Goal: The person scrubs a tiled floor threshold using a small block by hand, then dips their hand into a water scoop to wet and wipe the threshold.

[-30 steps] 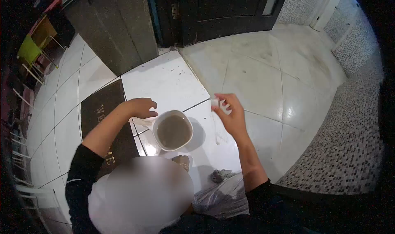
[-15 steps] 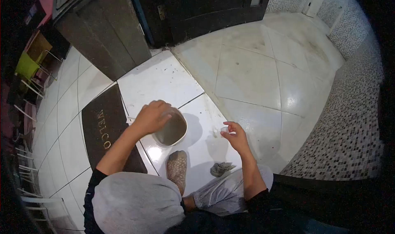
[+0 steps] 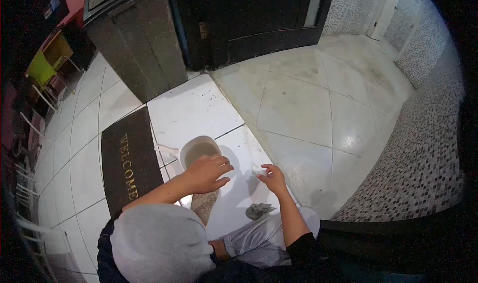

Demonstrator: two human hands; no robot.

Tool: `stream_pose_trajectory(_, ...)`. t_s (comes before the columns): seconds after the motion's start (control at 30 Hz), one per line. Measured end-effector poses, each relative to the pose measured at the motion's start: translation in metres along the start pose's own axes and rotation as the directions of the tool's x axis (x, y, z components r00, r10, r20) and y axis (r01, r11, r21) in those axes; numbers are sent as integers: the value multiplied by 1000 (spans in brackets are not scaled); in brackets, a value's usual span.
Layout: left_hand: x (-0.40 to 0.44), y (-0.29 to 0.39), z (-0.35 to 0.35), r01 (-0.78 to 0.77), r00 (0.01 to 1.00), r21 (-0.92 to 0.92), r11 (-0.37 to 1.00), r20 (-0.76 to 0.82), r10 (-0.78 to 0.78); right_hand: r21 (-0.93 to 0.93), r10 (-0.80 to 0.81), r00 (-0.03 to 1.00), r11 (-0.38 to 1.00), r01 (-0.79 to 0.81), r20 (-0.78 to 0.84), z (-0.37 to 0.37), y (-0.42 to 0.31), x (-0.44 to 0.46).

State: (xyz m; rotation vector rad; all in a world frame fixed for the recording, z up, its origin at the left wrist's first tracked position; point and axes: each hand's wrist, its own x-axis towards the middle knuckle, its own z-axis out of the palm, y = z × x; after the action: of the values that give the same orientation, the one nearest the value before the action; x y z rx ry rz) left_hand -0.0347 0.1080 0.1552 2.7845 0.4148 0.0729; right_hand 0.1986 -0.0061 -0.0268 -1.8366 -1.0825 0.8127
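Note:
A white water dipper [image 3: 217, 142] with cloudy liquid inside stands on the white tiles, its pale handle [image 3: 167, 149] pointing left. Over its near rim my left hand [image 3: 205, 174] hovers palm down, fingers apart and holding nothing, hiding part of the dipper. To the right, my right hand [image 3: 274, 179] pinches a small whitish thing [image 3: 262, 173], too small to name, just above the floor. A crumpled grey cloth [image 3: 259, 211] lies on the tiles below that hand. My patterned sock [image 3: 205, 203] shows beneath the left wrist.
A dark WELCOME mat [image 3: 127, 156] lies left of the dipper. Beyond it stands a tall dark cabinet [image 3: 142, 49] beside a dark door [image 3: 249, 19]. A raised tile edge runs along the right, with a mosaic wall [image 3: 403, 168] farther over. Chairs [image 3: 42, 70] stand far left.
My left hand has moved from over the dipper's left side toward me and to the right. My right hand keeps its pinch. The view has tipped up slightly.

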Motion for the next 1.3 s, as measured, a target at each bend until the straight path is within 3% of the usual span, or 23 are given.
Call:
stream_pose_trajectory(0.13,-27,-19,8,34,998,62,998,43,-37,25,-30,999,999,30,-28,6,7,5)
stream_pose_trajectory(0.2,-36,-17,8,80,990,-116,990,123,-66,9,-14,1000,1000,14,-24,3,-3,1)
stream_pose_trajectory(0.23,-38,-20,16,83,990,-121,989,122,-68,43,-26,999,999,28,-47,2,-9,-2)
stream_pose_trajectory(0.3,-39,-29,31,44,970,-179,983,244,1,82,-52,995,995,59,-81,2,-17,1)
stream_pose_trajectory(0.4,-43,-34,42,-131,936,-212,969,296,191,-41,-85,996,996,83,-36,4,-17,8)
stream_pose_trajectory(0.63,-22,-54,47,-197,880,-479,855,299,370,194,79,996,978,-69,-43,9,3,40)
stream_pose_trajectory(0.7,-13,-60,52,-247,869,-451,858,289,402,381,224,975,902,-205,-6,-1,-14,44)
stream_pose_trajectory(0.73,-10,-63,57,-287,878,-467,837,220,424,389,217,976,900,-195,-14,0,-9,48)
stream_pose_trajectory(0.8,-3,-65,53,-339,875,-485,806,153,460,294,119,981,953,-69,-156,-4,0,48)
stream_pose_trajectory(0.83,0,-67,52,-348,883,-445,825,141,449,293,127,978,953,-74,-167,-8,5,45)
stream_pose_trajectory(0.9,3,-65,47,-358,887,-418,835,125,444,94,74,974,994,-54,-216,-14,0,40)
stream_pose_trajectory(1.03,-8,-59,42,-351,900,-367,862,121,418,-45,-46,981,998,38,-187,-12,-11,33)
stream_pose_trajectory(1.1,-19,-55,39,-355,902,-361,862,110,417,-395,-243,960,903,171,-140,-5,-14,33)
stream_pose_trajectory(1.3,-43,-54,23,-281,930,-231,931,175,324,-546,-342,932,806,228,-116,41,-10,84)
